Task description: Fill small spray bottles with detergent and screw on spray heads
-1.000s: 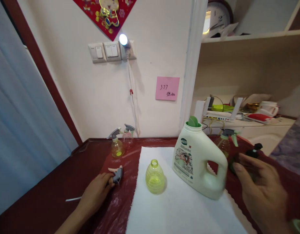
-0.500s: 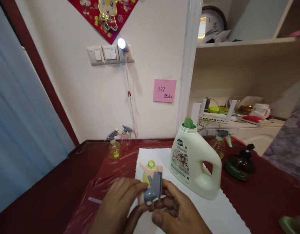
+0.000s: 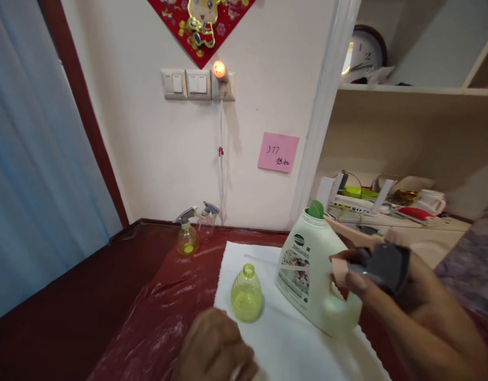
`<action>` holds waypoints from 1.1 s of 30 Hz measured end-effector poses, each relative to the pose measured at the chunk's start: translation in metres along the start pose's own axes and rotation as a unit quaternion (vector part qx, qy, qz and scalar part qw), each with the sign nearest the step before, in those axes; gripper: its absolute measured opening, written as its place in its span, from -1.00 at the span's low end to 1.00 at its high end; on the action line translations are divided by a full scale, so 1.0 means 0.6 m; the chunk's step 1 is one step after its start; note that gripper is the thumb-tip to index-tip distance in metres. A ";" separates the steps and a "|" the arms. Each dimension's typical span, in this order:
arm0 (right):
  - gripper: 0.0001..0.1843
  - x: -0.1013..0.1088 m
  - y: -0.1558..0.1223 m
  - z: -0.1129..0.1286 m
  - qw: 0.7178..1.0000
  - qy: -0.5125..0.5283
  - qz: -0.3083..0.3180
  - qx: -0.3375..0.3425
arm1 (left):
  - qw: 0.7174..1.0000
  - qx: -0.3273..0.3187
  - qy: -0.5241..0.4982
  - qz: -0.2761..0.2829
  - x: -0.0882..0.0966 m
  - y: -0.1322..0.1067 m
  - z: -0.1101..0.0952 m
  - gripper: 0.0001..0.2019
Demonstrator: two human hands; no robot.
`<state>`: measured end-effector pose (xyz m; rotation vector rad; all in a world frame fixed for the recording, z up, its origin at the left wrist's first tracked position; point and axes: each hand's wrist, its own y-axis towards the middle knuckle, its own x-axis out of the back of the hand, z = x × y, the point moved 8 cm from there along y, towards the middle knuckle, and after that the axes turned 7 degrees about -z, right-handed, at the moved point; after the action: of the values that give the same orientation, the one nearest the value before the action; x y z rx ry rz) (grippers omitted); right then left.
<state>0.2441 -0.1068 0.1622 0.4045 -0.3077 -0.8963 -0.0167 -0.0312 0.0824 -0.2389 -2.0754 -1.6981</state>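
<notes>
My right hand [image 3: 422,312] grips a grey-and-pink trigger spray head [image 3: 386,267], raised in front of the big jug's handle. A thin clear tube [image 3: 263,259] shows faintly to its left, across the jug's label. My left hand [image 3: 218,349] is low in the middle, fingers curled in; a pale bit shows under them, too cut off to name. Just beyond it a yellow-green bottle [image 3: 246,299] stands upright, open at the neck, with liquid inside. The pale green jug [image 3: 317,264] stands to its right, a green piece [image 3: 316,209] in its mouth.
White paper [image 3: 267,338] lies under the bottle and jug on the dark red table [image 3: 148,296]. Two spray bottles, one yellow [image 3: 187,241] and one pink [image 3: 206,226], stand near the wall. A white router [image 3: 357,203] sits on the shelf at right.
My hands have parted. The right hand has carried the spray head rightward and up, in front of the jug; the left has dropped lower. The view has shifted slightly left.
</notes>
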 end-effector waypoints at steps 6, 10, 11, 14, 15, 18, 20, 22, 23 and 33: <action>-0.44 -0.033 0.046 0.063 0.977 -0.161 0.090 0.105 | 0.923 0.372 -0.070 0.066 -0.063 -0.008 0.144 -0.30; -0.45 -0.073 0.059 0.077 0.958 -0.210 0.136 0.137 | 0.861 0.468 -0.143 0.140 -0.114 -0.015 0.159 0.03; -0.47 -0.084 0.062 0.084 0.953 -0.220 0.146 0.152 | 0.853 0.475 -0.157 0.150 -0.124 -0.014 0.157 0.06; -0.59 -0.124 0.063 0.101 0.935 -0.241 0.192 0.177 | 0.837 0.485 -0.195 0.160 -0.146 -0.014 0.151 0.09; -0.63 -0.139 0.061 0.103 0.930 -0.242 0.213 0.176 | 0.834 0.486 -0.205 0.161 -0.152 -0.016 0.150 0.07; -0.76 -0.188 0.049 0.096 0.918 -0.232 0.274 0.167 | 0.834 0.479 -0.224 0.156 -0.166 -0.023 0.153 -0.12; -0.85 -0.219 0.037 0.079 0.908 -0.230 0.309 0.165 | 0.841 0.465 -0.231 0.150 -0.171 -0.026 0.155 -0.23; -0.94 -0.246 0.024 0.051 0.897 -0.232 0.342 0.154 | 0.849 0.452 -0.232 0.146 -0.173 -0.028 0.157 -0.27; -0.95 -0.258 0.018 0.035 0.892 -0.234 0.358 0.146 | 0.851 0.450 -0.230 0.145 -0.173 -0.030 0.158 -0.26; -0.86 -0.275 0.004 -0.057 0.899 -0.211 0.368 0.107 | 0.855 0.444 -0.217 0.157 -0.167 -0.026 0.152 -0.25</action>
<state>0.1629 0.0346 0.1182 0.2533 -0.8995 -0.1877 0.0449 0.0673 0.0114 -0.6466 -2.7121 -0.3940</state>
